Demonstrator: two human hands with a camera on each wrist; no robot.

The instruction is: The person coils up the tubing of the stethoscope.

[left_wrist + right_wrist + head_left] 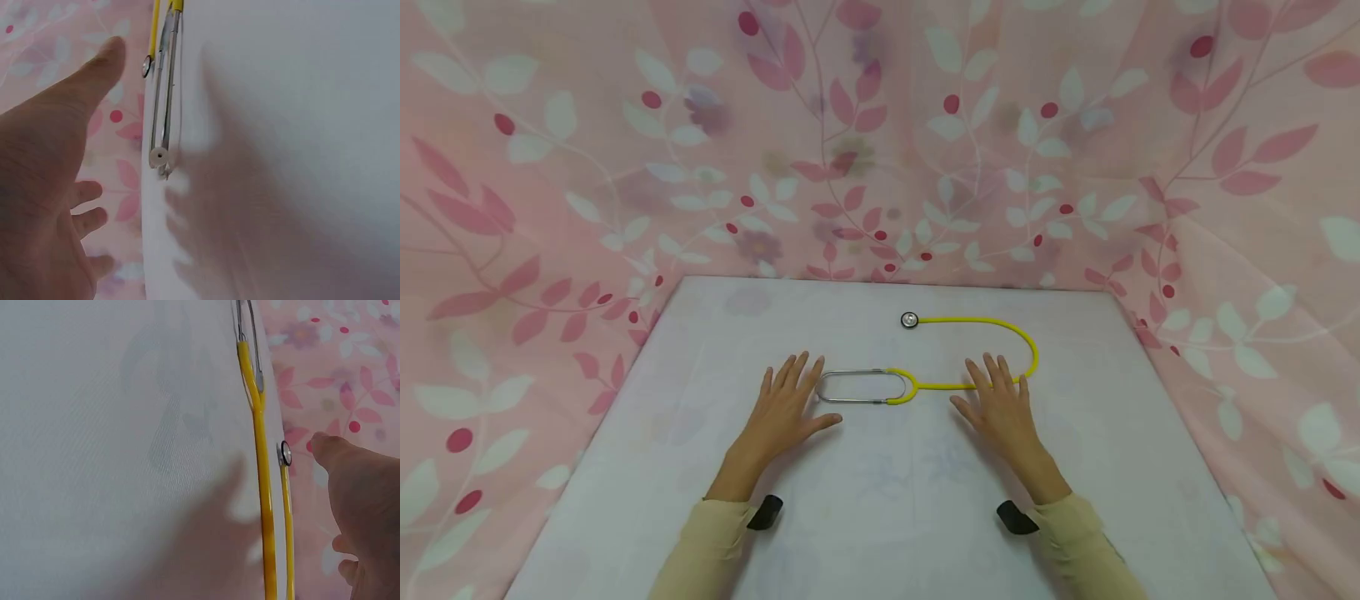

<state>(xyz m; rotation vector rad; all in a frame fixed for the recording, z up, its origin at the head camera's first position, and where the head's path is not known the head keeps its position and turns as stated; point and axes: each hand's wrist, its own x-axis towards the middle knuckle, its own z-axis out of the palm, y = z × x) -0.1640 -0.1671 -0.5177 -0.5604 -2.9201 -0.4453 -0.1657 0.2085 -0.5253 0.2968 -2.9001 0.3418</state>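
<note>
A stethoscope (951,387) with yellow tubing lies on the white tabletop, its metal ear tubes pointing left. The tubing curves round at the right and runs back to the round chest piece (909,320) farther off. My left hand (782,412), fingers spread, is beside the earpiece end and holds nothing. In the left wrist view a pale eartip (159,156) shows beyond the thumb, with the hand's shadow on the cloth. My right hand (1002,408) overlaps the tubing in the head view, fingers spread and thumb out. The right wrist view shows it apart from the yellow tube (262,475).
The table is covered by a white cloth (910,508) with faint prints. Pink curtains (880,150) with leaves and berries hang behind it and along both sides. A black strap piece (765,512) is at the left wrist, another (1017,517) at the right.
</note>
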